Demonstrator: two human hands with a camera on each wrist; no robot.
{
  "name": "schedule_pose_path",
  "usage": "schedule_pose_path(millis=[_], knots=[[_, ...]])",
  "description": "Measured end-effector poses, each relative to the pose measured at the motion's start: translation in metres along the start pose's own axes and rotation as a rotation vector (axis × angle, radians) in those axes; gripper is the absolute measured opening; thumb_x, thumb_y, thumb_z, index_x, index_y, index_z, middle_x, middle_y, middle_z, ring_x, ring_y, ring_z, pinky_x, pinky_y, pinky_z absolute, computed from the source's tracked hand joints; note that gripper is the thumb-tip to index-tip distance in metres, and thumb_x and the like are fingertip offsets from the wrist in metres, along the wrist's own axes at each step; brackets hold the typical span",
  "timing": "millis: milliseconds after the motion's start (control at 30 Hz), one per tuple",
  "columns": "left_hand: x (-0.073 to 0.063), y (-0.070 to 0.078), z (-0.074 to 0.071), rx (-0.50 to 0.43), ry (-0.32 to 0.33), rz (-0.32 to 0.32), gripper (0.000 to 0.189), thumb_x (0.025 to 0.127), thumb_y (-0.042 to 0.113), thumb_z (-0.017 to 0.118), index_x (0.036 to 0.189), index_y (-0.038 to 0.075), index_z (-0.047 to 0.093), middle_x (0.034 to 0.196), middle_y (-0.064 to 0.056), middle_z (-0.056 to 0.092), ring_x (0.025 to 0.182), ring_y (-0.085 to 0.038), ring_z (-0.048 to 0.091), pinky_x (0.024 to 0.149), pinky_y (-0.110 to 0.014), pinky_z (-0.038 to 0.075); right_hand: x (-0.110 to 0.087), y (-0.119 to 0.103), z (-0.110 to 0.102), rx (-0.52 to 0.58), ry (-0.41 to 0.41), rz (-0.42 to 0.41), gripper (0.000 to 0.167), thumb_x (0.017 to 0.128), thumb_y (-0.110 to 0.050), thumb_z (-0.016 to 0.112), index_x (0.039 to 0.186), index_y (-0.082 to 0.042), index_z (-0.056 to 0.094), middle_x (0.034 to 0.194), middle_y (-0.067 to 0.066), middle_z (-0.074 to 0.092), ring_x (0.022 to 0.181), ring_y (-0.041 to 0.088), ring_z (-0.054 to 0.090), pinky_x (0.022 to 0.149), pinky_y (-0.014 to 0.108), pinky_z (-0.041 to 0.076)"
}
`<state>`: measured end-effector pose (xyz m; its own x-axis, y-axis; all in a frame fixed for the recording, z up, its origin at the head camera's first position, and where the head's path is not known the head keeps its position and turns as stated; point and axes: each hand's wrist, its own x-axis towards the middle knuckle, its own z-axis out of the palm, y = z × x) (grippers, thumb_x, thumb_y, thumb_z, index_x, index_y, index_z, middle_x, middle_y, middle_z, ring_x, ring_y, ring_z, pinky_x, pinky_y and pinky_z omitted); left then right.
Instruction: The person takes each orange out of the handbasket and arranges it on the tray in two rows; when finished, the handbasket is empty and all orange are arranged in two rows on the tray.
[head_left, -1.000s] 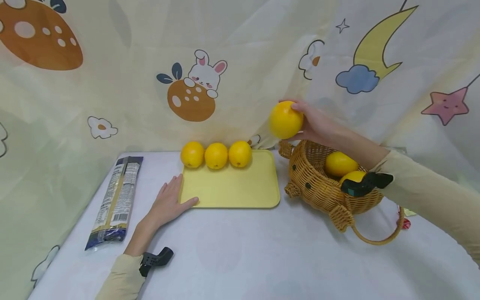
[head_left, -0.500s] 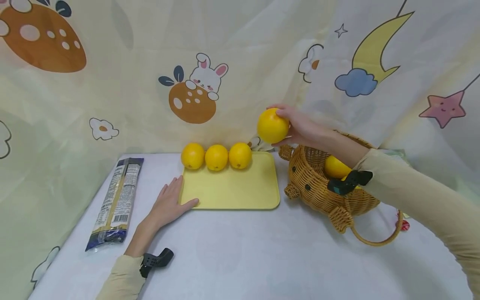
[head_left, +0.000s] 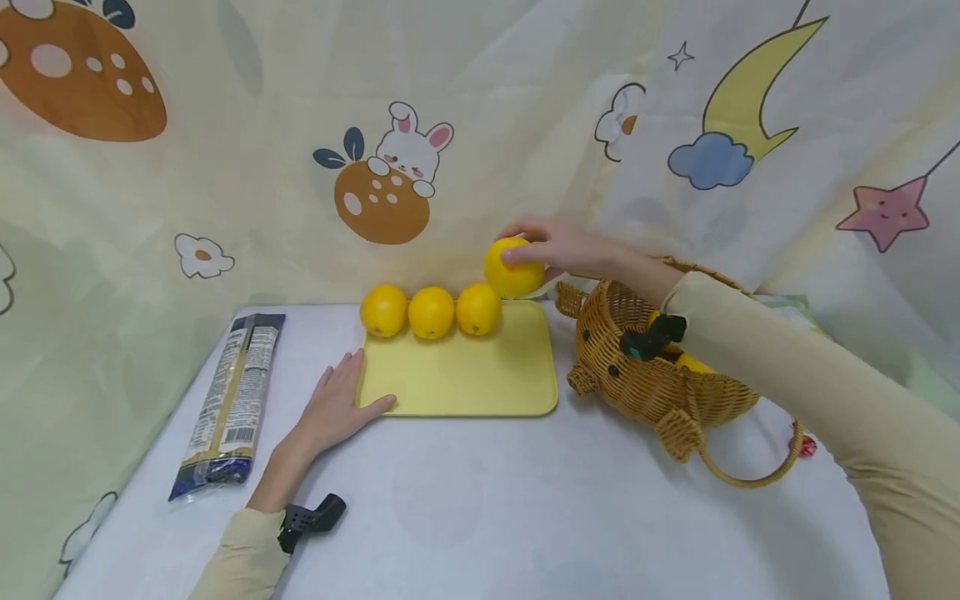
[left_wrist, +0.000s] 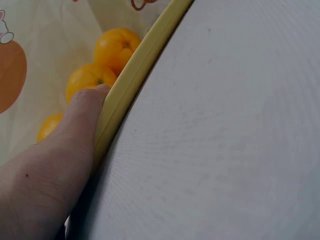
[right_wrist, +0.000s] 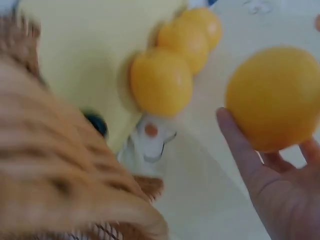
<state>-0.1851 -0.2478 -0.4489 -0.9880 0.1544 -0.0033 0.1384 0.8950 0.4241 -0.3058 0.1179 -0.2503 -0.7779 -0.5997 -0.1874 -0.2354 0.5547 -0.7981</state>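
Observation:
My right hand grips an orange in the air above the back right of a yellow tray. In the right wrist view the fingers curl round the held orange. Three more oranges stand in a row along the tray's back edge; the rightmost orange is just left of and below the held one. My left hand lies with spread, straight fingers at the tray's left front corner, and its thumb rests on the rim in the left wrist view.
A wicker basket with an animal face and a looped handle stands right of the tray, oranges partly visible inside under my right sleeve. A long printed packet lies at the left. A red wrapped item sits behind the handle.
My right hand has carried the orange leftward and down, from over the basket to over the tray's back right. The left hand and the three oranges in the row have stayed put.

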Motion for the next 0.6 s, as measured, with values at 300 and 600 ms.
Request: schedule_pose_path(millis=[300,600], knots=[[-0.002,0.000,0.000,-0.007,-0.001,-0.016,0.108,0.085,0.069,0.054,0.155,-0.001,0.009,0.162,-0.021,0.014,0.151,-0.039,0.011,0.123,-0.056,0.005,0.045,0.004,-0.007,-0.587,-0.249,0.006,0.065,0.087,-0.048,0.066,0.140,-0.017,0.044,0.140,0.010,0.046,0.122,0.028,0.046,0.104,0.045,0.043],[0.000,0.000,-0.002,0.003,0.011,0.003,0.107,0.085,0.068,0.054,0.155,-0.001,0.010,0.162,-0.021,0.015,0.151,-0.039,0.012,0.123,-0.056,0.006,0.069,0.019,0.002,-0.756,-0.342,0.084,0.066,0.083,-0.044,0.069,0.138,-0.015,0.047,0.146,0.010,0.043,0.129,0.027,0.041,0.111,0.044,0.037]])
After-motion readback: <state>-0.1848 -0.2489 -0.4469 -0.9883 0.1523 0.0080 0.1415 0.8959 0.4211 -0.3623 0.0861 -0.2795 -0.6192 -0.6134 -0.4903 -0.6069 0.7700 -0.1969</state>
